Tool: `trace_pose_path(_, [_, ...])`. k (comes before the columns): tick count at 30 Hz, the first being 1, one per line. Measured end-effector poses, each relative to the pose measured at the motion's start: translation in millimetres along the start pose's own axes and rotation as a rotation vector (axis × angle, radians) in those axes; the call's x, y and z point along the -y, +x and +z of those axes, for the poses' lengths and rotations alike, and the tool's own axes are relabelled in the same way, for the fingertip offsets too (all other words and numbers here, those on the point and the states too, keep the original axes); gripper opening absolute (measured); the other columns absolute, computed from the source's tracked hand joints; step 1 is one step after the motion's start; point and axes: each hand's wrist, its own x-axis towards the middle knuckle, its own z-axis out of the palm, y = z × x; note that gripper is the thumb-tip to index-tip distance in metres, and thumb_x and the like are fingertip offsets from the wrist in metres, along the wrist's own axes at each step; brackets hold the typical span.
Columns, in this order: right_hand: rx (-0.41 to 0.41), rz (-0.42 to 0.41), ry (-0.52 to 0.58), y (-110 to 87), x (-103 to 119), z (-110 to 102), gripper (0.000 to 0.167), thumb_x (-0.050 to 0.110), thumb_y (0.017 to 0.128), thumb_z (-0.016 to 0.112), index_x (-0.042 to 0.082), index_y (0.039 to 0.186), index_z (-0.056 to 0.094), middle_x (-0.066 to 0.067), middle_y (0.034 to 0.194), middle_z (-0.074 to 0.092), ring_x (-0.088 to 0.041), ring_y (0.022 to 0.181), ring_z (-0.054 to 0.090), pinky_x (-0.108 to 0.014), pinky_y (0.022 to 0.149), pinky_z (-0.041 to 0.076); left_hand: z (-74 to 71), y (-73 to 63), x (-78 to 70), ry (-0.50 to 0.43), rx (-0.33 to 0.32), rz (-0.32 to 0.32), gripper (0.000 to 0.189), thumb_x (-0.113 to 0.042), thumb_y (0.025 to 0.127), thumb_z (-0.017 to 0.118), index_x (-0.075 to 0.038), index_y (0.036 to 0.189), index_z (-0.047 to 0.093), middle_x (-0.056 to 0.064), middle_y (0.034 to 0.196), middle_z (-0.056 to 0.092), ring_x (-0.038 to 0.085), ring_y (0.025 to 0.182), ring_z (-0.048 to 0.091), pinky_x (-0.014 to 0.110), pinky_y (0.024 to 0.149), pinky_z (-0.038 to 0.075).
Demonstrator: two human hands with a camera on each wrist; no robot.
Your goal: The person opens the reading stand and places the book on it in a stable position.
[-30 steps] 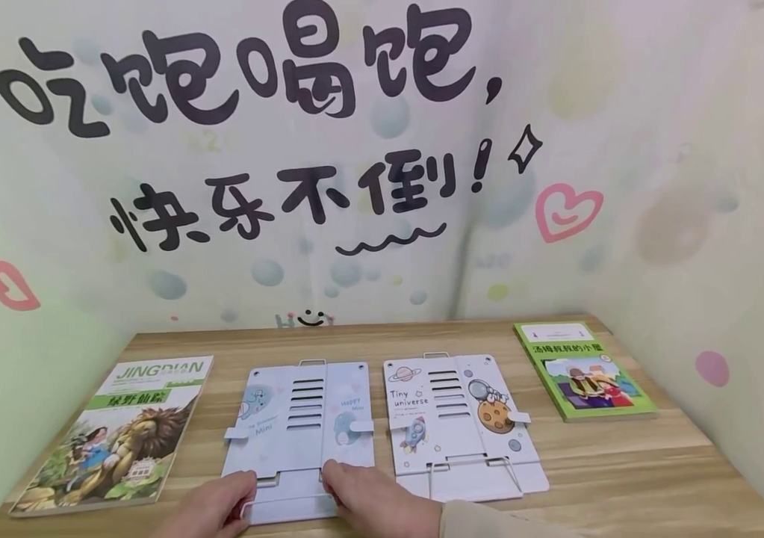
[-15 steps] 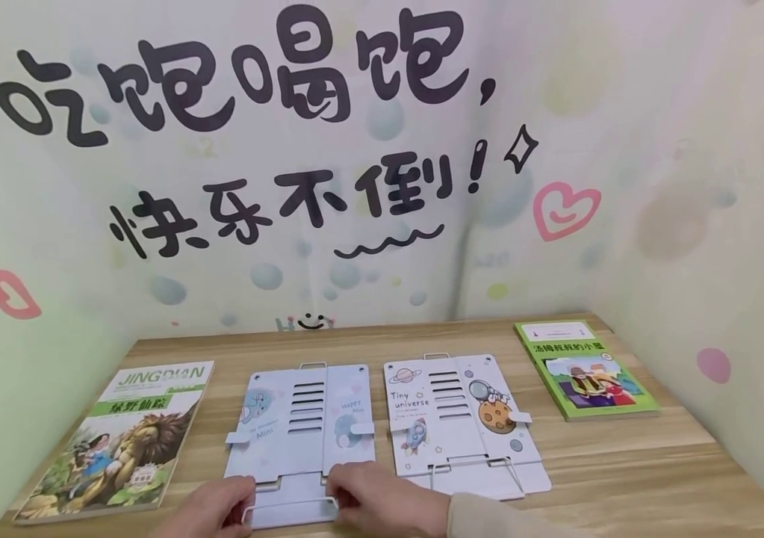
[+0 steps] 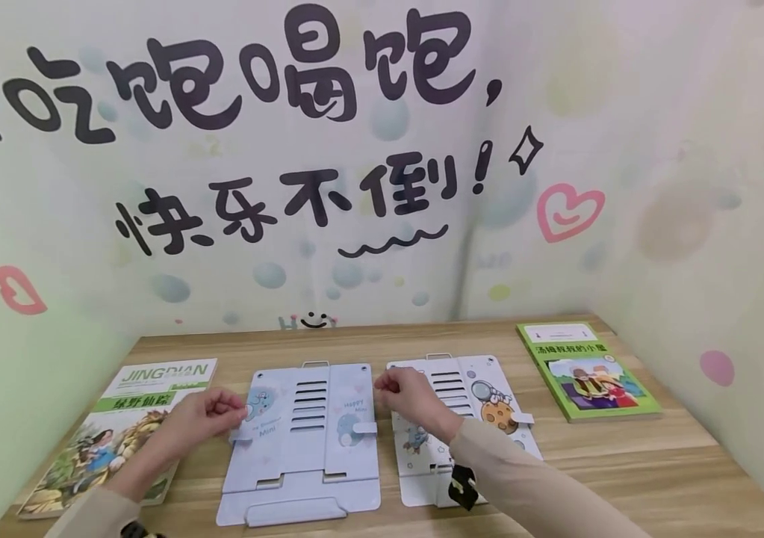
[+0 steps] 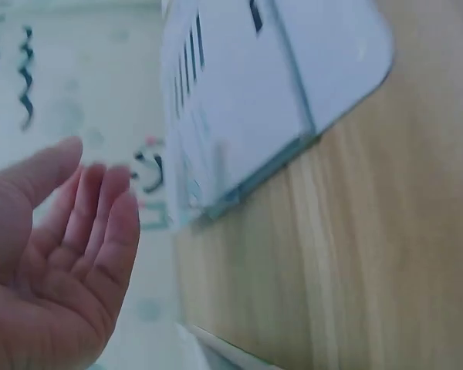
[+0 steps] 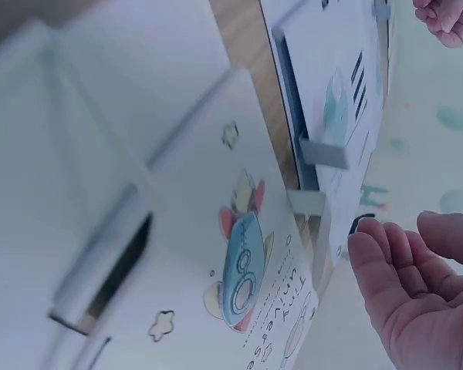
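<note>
A pale blue folding book stand point(image 3: 311, 448) lies flat on the table, its wire bracket point(image 3: 296, 512) resting along the lower edge. My left hand point(image 3: 203, 418) hovers at the stand's upper left side, near a small side clip, fingers loosely bent around nothing. In the left wrist view that hand point(image 4: 62, 262) shows an empty palm. My right hand point(image 3: 411, 396) is over the gap between the blue stand and a white book stand point(image 3: 489, 381) with space drawings, covering part of the latter. In the right wrist view the right hand point(image 5: 424, 285) is likewise empty, its fingers softly curved.
A book with a lion cover point(image 3: 106, 448) lies at the left, partly behind my left forearm. At the back right lies a green book point(image 3: 597, 373). The wooden table point(image 3: 623, 478) meets a printed wall curtain point(image 3: 382, 284) at its far edge.
Both hands have let go of the blue stand's lower part and moved up and forward to its upper sides. Its wire bracket now lies at the bottom edge.
</note>
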Motion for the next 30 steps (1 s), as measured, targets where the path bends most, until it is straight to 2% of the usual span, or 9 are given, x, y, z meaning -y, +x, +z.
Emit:
trace_pose_path(2, [-0.013,0.001,-0.033,7.2,-3,1,0.011,-0.001,0.084,0.061,-0.005,0.094,0.066,-0.003,0.075,0.06,-0.01,0.066,0.049,-0.02,0.057,0.044,-0.8,10.8,6.4,0.011,-0.074,-0.051,0.028,-0.017,0.089,0.065,0.006,0.104,0.06,0.006,0.084,0.063,0.012,0.072,0.057,0.024,0.061,0.051])
trace_pose_path(5, [-0.008,0.037,-0.055,13.5,-5,5,0.01,0.0,0.085,0.062,-0.005,0.093,0.066,-0.004,0.074,0.06,-0.01,0.065,0.05,-0.02,0.057,0.044,-0.8,22.2,14.9,0.01,-0.121,-0.099,0.034,-0.017,0.089,0.064,0.008,0.11,0.058,0.009,0.089,0.065,0.014,0.075,0.058,0.025,0.062,0.052])
trace_pose_path(10, [0.022,0.118,-0.062,20.5,-6,10,0.011,0.001,0.085,0.062,-0.005,0.094,0.066,-0.006,0.074,0.062,-0.013,0.063,0.057,-0.021,0.056,0.047,1.6,31.4,20.8,-0.031,-0.104,-0.162,0.043,-0.018,0.09,0.063,0.013,0.118,0.052,0.017,0.099,0.064,0.015,0.081,0.06,0.028,0.07,0.054])
trace_pose_path(17, [0.036,0.205,-0.058,26.9,-4,13,0.011,0.0,0.085,0.064,-0.004,0.094,0.067,-0.006,0.075,0.064,-0.02,0.067,0.063,-0.023,0.058,0.05,7.5,39.2,23.4,-0.059,-0.067,-0.207,0.044,-0.014,0.088,0.064,0.015,0.119,0.051,0.019,0.099,0.064,0.012,0.078,0.061,0.027,0.068,0.055])
trace_pose_path(23, [0.037,0.209,-0.058,29.5,-6,17,0.007,-0.001,0.084,0.064,-0.004,0.09,0.067,-0.006,0.073,0.064,-0.017,0.063,0.062,-0.022,0.056,0.051,12.0,39.9,25.4,-0.058,-0.096,-0.245,0.04,-0.009,0.085,0.067,0.014,0.116,0.053,0.015,0.094,0.064,0.012,0.076,0.06,0.027,0.068,0.054])
trace_pose_path(27, [0.034,0.212,-0.045,31.4,-8,20,0.008,-0.002,0.084,0.064,-0.005,0.09,0.068,-0.007,0.074,0.064,-0.016,0.062,0.062,-0.023,0.056,0.053,14.6,39.5,27.6,-0.031,-0.11,-0.235,0.038,-0.007,0.084,0.067,0.014,0.113,0.055,0.015,0.092,0.064,0.013,0.075,0.059,0.026,0.066,0.053])
trace_pose_path(30, [0.027,0.222,-0.019,32.1,-9,23,0.009,-0.002,0.084,0.064,-0.006,0.092,0.067,-0.008,0.075,0.064,-0.016,0.062,0.062,-0.025,0.058,0.054,16.6,39.4,28.7,-0.046,-0.117,-0.241,0.037,-0.006,0.085,0.065,0.014,0.114,0.054,0.016,0.093,0.063,0.014,0.077,0.059,0.026,0.066,0.052])
